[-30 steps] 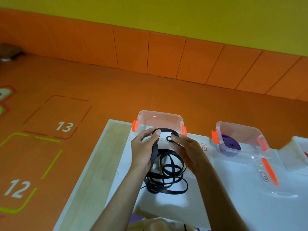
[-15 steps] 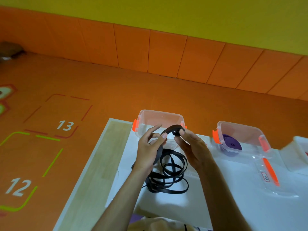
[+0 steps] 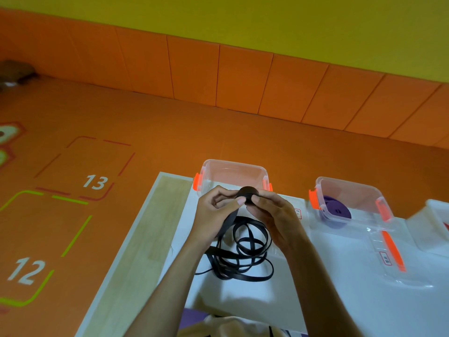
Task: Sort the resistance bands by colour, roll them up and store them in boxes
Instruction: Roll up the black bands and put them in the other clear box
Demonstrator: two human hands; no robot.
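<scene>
- Head view, boxes first: a clear plastic box with orange latches [image 3: 232, 170] sits at the far edge of the white surface [image 3: 340, 300] and looks empty.
- To its right, a second clear box [image 3: 352, 190] holds rolled purple bands [image 3: 336, 211]. A flat clear lid with an orange latch [image 3: 386, 259] lies just in front of it.
- The black resistance band [image 3: 243, 254] has one end wound into a small tight roll, held up right in front of the first box. The rest lies in loose tangled loops on the surface.
- The left hand [image 3: 216, 211] and right hand [image 3: 275, 216] both pinch that roll, with the fingers [image 3: 261, 198] clamped on it from either side.
- Hard to see: the hands cover the first box's near wall. A whitish box [image 3: 435, 222] is cut off at the right edge, and so is a purple patch [image 3: 194, 314] at the bottom, no idea what it is. The lid's small red label is unreadable.
- Around it all: a pale wooden strip [image 3: 145, 239] runs along the surface's left side, and there's an orange floor [image 3: 170, 132] with 12 and 13 painted on it.
</scene>
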